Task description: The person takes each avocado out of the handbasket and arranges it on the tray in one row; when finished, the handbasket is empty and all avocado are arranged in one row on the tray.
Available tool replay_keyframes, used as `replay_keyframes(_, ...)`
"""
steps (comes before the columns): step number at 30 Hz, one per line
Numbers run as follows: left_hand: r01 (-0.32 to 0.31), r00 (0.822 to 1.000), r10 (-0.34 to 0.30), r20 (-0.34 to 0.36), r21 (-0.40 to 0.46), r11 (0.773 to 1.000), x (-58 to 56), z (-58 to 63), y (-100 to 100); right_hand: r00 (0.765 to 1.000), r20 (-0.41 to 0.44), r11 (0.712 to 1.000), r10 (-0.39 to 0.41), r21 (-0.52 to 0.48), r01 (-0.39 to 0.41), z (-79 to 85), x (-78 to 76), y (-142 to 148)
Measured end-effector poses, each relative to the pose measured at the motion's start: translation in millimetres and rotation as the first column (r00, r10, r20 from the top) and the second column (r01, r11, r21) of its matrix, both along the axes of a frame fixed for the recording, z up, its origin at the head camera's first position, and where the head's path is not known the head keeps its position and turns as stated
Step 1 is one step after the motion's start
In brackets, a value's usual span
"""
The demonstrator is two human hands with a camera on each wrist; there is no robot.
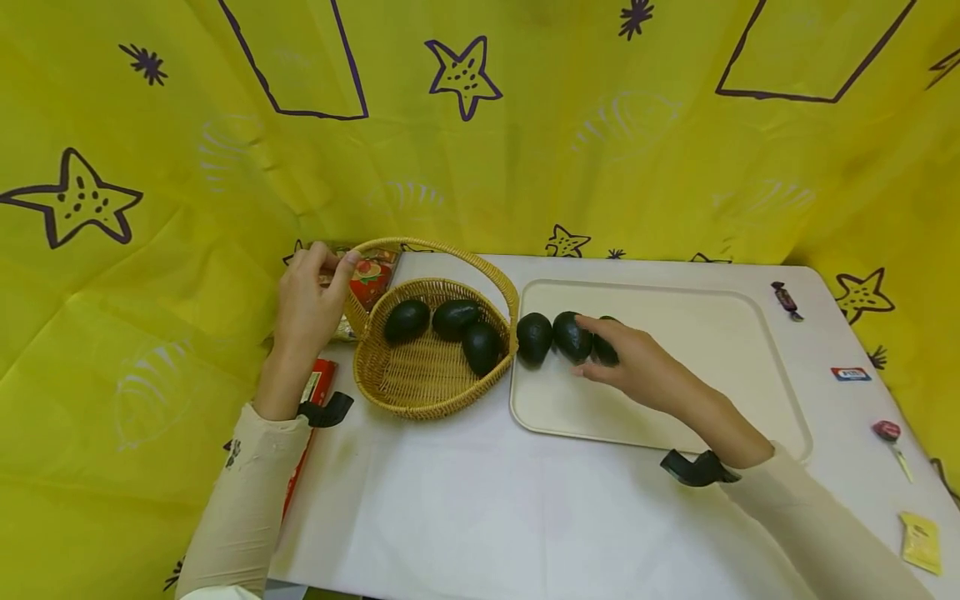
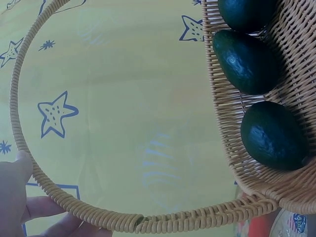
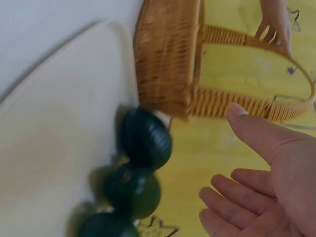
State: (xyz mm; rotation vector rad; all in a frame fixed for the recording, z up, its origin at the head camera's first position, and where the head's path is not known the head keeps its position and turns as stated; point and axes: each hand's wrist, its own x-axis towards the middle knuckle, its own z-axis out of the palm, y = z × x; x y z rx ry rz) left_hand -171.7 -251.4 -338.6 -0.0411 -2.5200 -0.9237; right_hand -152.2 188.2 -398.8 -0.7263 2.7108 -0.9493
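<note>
Hidden: third tray avocado (image 1: 604, 350) half covered by right hand (image 1: 637, 367), fingers relaxed, slightly spread.
Basket (image 1: 420, 387): three avocados; left hand (image 1: 307, 304) pinches handle (image 1: 435, 247).
Tray (image 1: 697, 333): three avocados.

Two bare hands, no gloves, no rings or watch seen. Left hand (image 1: 307, 304), right hand (image 1: 637, 371).

Both arms in long sleeves, cream/off-white, soft knit-looking fabric, plain cuffs ending at wrists. Left sleeve (image 1: 243, 492) has small dark printed mark nr the cuff, too small to read. Right sleeve (image 1: 817, 521) plain as far as visible.

Black clip-like mount strapped at each wrist: left wrist mount (image 1: 324, 411), right wrist mount (image 1: 696, 468). Matte black plastic, forked shape, sits just at cuff edge.

Nails short, unpainted on fingers (image 3: 247, 183) in rt wrist view.
</note>
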Motion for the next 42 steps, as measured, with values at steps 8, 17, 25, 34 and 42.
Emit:
replay_keyframes(8, 0.007, 1.0, -0.007, -0.001, 0.003, 1.0, -0.5, 0.9, 0, 0.99, -0.033, 0.991, 0.135, -0.003, -0.135, 13.8, 14.8, -43)
replay_keyframes(17, 0.008, 1.0, -0.008, 0.008, 0.002, 1.0, 0.1, 1.2, -1, 0.972, -0.042, 0.973, 0.233, 0.01, -0.233, 15.2, 16.3, -98)
replay_keyframes(25, 0.004, 1.0, -0.004, 0.011, -0.013, 1.0, -0.2, 2.1, -1, 0.974, -0.076, 0.977, 0.215, 0.028, -0.213, 11.1, 10.5, -151)
replay_keyframes(34, 0.003, 1.0, -0.003, 0.01, -0.002, 1.0, -0.7, 0.0, -2, 0.993, -0.076, 0.949, 0.09, 0.308, -0.063, 3.3, -0.4, -189)
replay_keyframes(42, 0.01, 1.0, -0.01, 0.003, 0.0, 1.0, -0.4, 0.7, -1, 0.98, -0.2, 0.877, 0.015, 0.474, 0.083, 1.9, -3.1, -208)
